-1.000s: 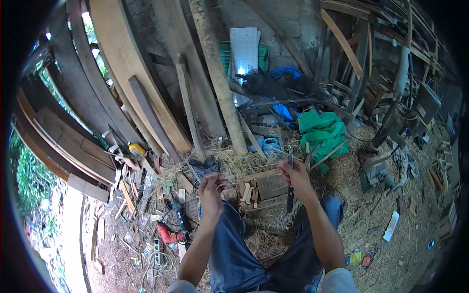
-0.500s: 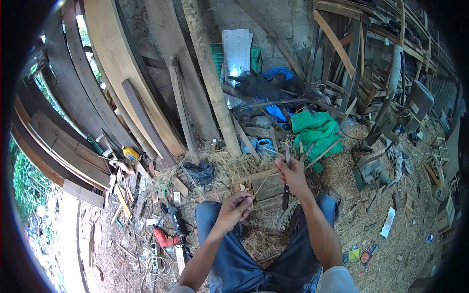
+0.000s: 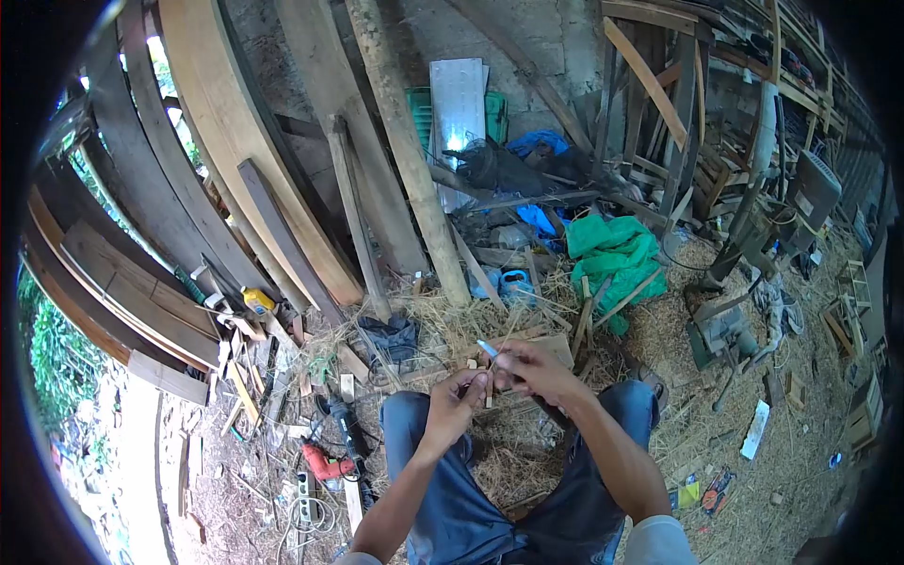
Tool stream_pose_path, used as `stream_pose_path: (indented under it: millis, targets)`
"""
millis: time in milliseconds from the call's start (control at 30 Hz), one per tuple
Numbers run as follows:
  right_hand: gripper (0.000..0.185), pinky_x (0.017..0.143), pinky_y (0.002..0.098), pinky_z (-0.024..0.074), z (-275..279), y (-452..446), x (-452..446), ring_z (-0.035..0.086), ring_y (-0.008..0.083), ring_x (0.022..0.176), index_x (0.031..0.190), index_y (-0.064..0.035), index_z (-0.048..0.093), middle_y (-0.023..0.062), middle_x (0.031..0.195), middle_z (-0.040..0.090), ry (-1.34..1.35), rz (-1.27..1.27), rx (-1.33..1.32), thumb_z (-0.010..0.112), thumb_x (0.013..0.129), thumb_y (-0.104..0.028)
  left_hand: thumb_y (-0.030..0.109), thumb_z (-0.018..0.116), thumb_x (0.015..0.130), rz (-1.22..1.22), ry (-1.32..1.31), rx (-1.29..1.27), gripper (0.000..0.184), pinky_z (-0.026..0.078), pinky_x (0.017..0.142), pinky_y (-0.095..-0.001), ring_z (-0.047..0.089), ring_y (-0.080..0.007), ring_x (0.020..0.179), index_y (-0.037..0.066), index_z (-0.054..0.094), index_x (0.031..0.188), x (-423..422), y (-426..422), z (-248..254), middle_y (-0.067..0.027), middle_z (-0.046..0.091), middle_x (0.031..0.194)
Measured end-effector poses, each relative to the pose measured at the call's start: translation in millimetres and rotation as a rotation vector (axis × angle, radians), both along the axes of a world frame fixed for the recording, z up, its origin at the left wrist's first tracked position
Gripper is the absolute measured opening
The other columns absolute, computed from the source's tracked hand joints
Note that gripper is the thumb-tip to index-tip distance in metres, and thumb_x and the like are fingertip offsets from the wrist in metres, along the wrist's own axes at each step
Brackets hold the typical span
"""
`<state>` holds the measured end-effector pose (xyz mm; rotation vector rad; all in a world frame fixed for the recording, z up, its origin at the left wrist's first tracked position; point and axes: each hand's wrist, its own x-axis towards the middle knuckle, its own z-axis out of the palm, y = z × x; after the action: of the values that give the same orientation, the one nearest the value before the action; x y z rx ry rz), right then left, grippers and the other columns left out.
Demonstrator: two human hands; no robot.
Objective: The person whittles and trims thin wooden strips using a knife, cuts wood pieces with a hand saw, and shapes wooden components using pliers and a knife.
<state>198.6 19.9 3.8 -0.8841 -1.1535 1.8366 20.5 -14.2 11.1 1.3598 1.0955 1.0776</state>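
Note:
In the head view, my right hand (image 3: 529, 365) is closed round a knife (image 3: 487, 348), its pale blade pointing up and left and its dark handle running down toward my knee. My left hand (image 3: 458, 399) pinches a thin wooden strip (image 3: 490, 388), close against the knife. The two hands nearly meet above the gap between my knees. Fingers cover most of the strip, so I cannot tell whether the blade touches it. Just beyond the hands, a wooden block (image 3: 548, 350) rests on the straw-covered ground.
A red power drill (image 3: 327, 463) and a dark power tool (image 3: 347, 430) lie left of my legs, near a power strip (image 3: 304, 499). Green sacking (image 3: 614, 252) is heaped ahead. Tall planks (image 3: 250, 141) lean at the left. Pliers (image 3: 716, 492) lie at the right.
My right hand has come down and left toward my left hand. The knife has tilted from upright to pointing up-left. The long end of the strip no longer shows between the hands.

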Motion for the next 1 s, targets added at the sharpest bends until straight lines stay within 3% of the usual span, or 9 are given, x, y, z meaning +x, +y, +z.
stream_pose_path:
  millis: [133,167,400,500,967,1000]
  targets:
    - [0.021,0.043,0.0197,0.0277,6.4,1.2,0.7,0.038,0.0044,0.051,0.099,-0.0015,0.059,0.0006,0.071,0.057,0.072,0.048,-0.047,0.057,0.09,-0.021,0.017,0.054,0.092,0.049,0.014,0.02,0.017,0.031,0.048,-0.0194,0.04,-0.0026,0.055,0.002,0.062,0.093,1.8,-4.5,-1.9,0.0041,0.051,0.066]
    - [0.013,0.041,0.019,0.0295,11.7,0.1,0.3,0.041,0.0048,0.047,0.088,0.0014,0.062,0.0035,0.068,0.058,0.026,-0.037,-0.052,0.057,0.088,-0.011,0.017,0.054,0.092,0.051,0.018,0.014,0.017,0.031,0.048,-0.0194,0.04,-0.0026,0.055,0.002,0.062,0.093,1.7,-6.4,-3.3,0.0041,0.051,0.066]
    - [0.019,0.041,0.0197,0.0321,29.3,1.1,11.5,0.042,0.0044,0.047,0.08,0.0005,0.063,0.0007,0.066,0.057,-0.075,-0.07,-0.034,0.064,0.085,-0.017,0.012,0.053,0.092,0.092,0.239,0.153,0.016,0.034,0.054,-0.0206,0.042,-0.0038,0.06,-0.001,0.061,0.093,6.1,-15.5,5.2,0.0029,0.051,0.067]
    - [0.02,0.04,0.02,0.0271,9.6,10.6,16.5,0.038,0.0032,0.045,0.08,-0.002,0.063,-0.0019,0.065,0.056,-0.121,-0.103,0.041,0.064,0.086,-0.022,0.011,0.055,0.09,0.107,0.261,0.163,0.013,0.034,0.052,-0.0214,0.042,-0.004,0.057,0.0,0.062,0.091,3.1,-16.2,-1.2,0.0012,0.052,0.063]
    - [0.021,0.038,0.0208,0.0284,-13.0,48.9,70.6,0.04,0.0045,0.044,0.088,0.0,0.065,-0.0014,0.063,0.056,-0.136,-0.335,-0.039,0.063,0.085,-0.02,0.011,0.057,0.088,0.06,0.279,0.2,0.01,0.036,0.049,-0.0238,0.045,-0.0065,0.053,0.003,0.064,0.09,-10.9,-30.9,3.6,-0.0022,0.057,0.062]
    - [0.021,0.038,0.0209,0.0285,-25.3,63.1,98.0,0.04,0.0047,0.045,0.088,-0.0001,0.065,-0.0012,0.064,0.056,-0.193,-0.598,-0.024,0.063,0.085,-0.021,0.011,0.056,0.089,0.051,0.242,0.192,0.011,0.036,0.05,-0.0233,0.045,-0.006,0.053,0.002,0.064,0.09,-17.6,-38.3,8.7,-0.0013,0.056,0.062]
